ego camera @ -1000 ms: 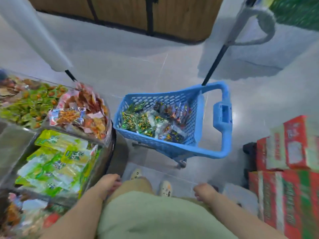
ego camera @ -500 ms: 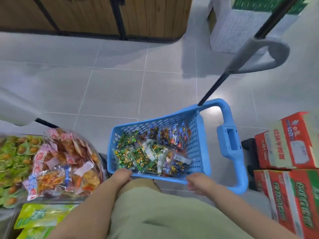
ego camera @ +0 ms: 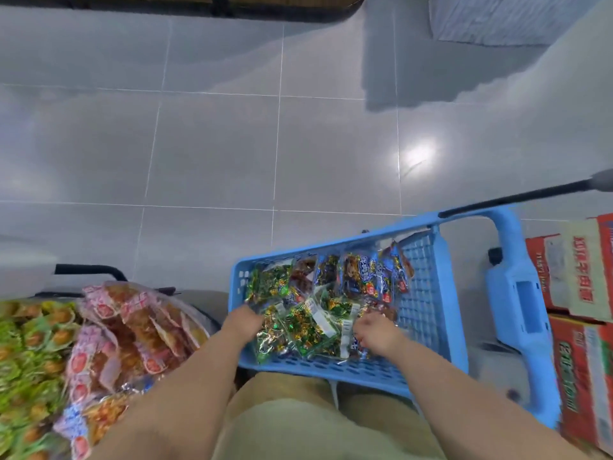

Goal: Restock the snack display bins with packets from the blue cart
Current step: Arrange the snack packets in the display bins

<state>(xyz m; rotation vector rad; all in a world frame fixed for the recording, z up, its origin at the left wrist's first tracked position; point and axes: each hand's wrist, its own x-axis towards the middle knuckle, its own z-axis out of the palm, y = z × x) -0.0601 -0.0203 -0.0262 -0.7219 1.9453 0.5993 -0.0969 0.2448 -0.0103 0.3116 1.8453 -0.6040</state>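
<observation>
Your left hand and right hand both reach into the packets in the blue cart, just ahead of your legs. The fingers sink into the pile, and blur hides whether either grips one. Left of the cart, the display bins hold pink and green snacks. Grey tiled floor lies beyond.

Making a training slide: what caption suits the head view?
Left hand and right hand dip among snack packets in the blue cart.

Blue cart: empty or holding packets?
Holding packets: green and blue snack packets cover most of the blue cart floor.
</observation>
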